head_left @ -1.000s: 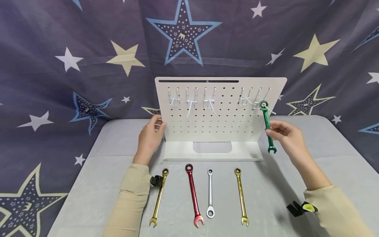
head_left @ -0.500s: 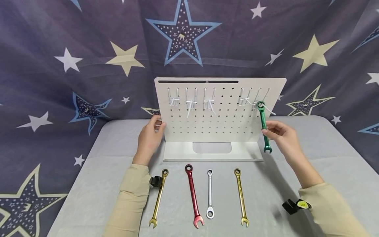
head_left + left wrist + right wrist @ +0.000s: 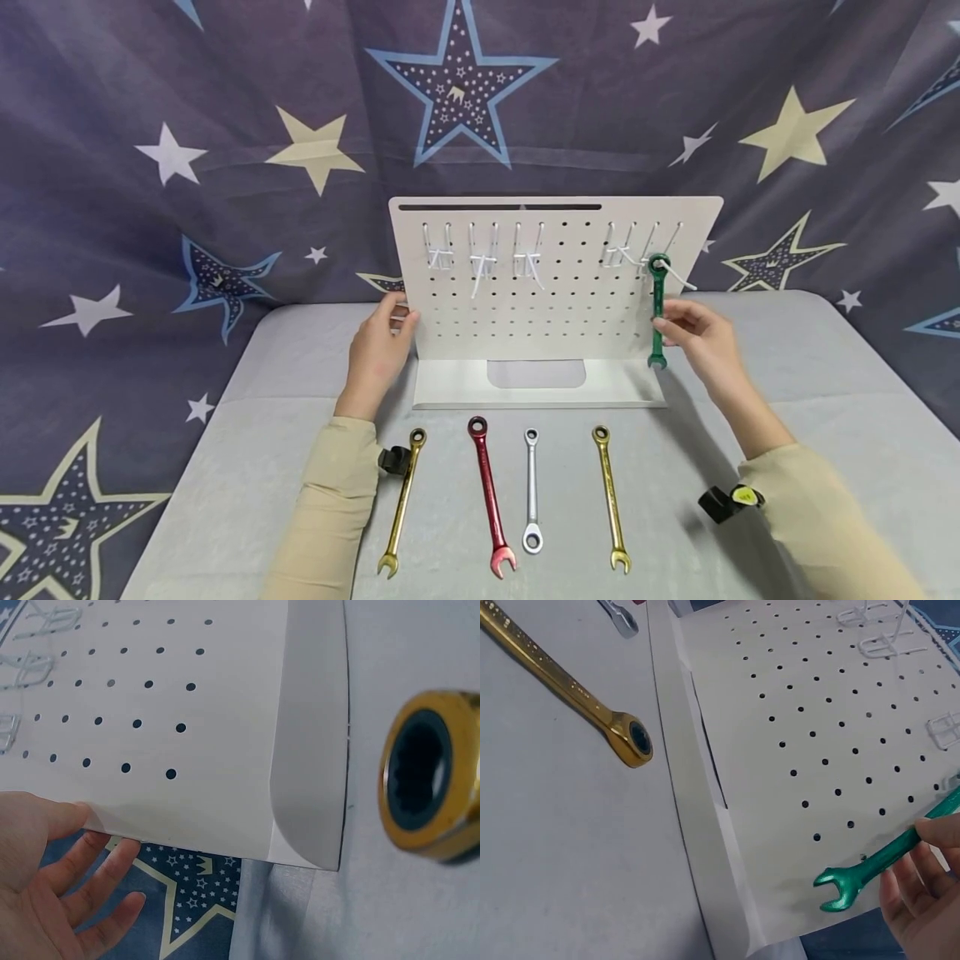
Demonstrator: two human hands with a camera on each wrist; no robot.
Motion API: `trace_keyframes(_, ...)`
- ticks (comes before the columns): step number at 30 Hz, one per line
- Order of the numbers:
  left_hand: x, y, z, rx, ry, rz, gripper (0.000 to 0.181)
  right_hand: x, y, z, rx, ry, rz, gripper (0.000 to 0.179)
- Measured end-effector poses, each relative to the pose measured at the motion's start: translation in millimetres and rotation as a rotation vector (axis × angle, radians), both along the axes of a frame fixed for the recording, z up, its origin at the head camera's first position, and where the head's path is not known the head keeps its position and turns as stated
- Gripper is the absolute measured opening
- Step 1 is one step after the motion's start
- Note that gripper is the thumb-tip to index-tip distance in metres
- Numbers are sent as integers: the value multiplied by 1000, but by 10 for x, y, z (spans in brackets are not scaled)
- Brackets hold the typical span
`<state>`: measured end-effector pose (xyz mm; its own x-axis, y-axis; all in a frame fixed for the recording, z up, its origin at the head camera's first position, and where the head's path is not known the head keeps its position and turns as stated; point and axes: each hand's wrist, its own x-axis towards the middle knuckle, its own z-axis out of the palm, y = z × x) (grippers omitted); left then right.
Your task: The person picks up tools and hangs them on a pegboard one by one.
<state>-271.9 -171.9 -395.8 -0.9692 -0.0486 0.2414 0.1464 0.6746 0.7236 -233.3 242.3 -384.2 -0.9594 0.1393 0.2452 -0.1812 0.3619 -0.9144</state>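
My right hand (image 3: 701, 337) pinches the shaft of a green combination wrench (image 3: 657, 300) between thumb and fingers. The wrench's ring end is around the rightmost white hook (image 3: 678, 277) of a white pegboard (image 3: 525, 321), and its open end (image 3: 844, 889) points down close to the board's face. At the board's left edge, my left hand (image 3: 381, 350) holds on with the thumb in front and some fingers behind, as the left wrist view shows. On the table before the board lie a gold wrench (image 3: 402, 504), a red wrench (image 3: 491, 496), a silver wrench (image 3: 532, 492) and another gold wrench (image 3: 612, 500).
Several other white hooks stick out of the board, among them a left one (image 3: 441, 257) and one right of centre (image 3: 618, 254). The board's base ledge (image 3: 450, 387) rests on the grey cloth-covered table (image 3: 300, 467). A star-patterned curtain (image 3: 600, 100) hangs behind.
My right hand has moved left with the green wrench, whose lower end has swung in to hang nearly vertical; the ring has slid back along the hook. My left hand has stayed put.
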Motion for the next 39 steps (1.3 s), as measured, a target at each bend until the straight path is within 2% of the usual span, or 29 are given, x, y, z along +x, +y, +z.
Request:
trace_keyframes(6, 0, 3, -6, -5, 2, -4, 31, -89, -56, -70, 19, 19, -11, 31)
trace_keyframes(12, -4, 1, -11, -15, 2, 3, 32, -165, -86, -145, 74, 89, -4, 29)
trace_keyframes(17, 1, -1, -11, -16, 1, 5, 32, -182, -91, -163, 89, 99, 2, 28)
trace_keyframes(19, 1, -2, -11, -15, 1, 6, 32, -170, -85, -159, 126, 109, 7, 28)
trace_keyframes(24, -8, -11, -19, -25, -5, 5, 30, -91, -55, -157, 246, 128, 61, 29)
trace_keyframes(28, -11, -9, -29, -37, -19, -7, 28, 3, -29, -173, 240, 129, 97, 31)
trace_keyframes(31, -5, -4, -35, -35, -18, -12, 28, 99, -18, -166, 254, 116, 101, 30)
trace_keyframes(39, -7, -7, -44, -38, -11, -9, 27, 402, -72, -168, 407, 66, 130, 25)
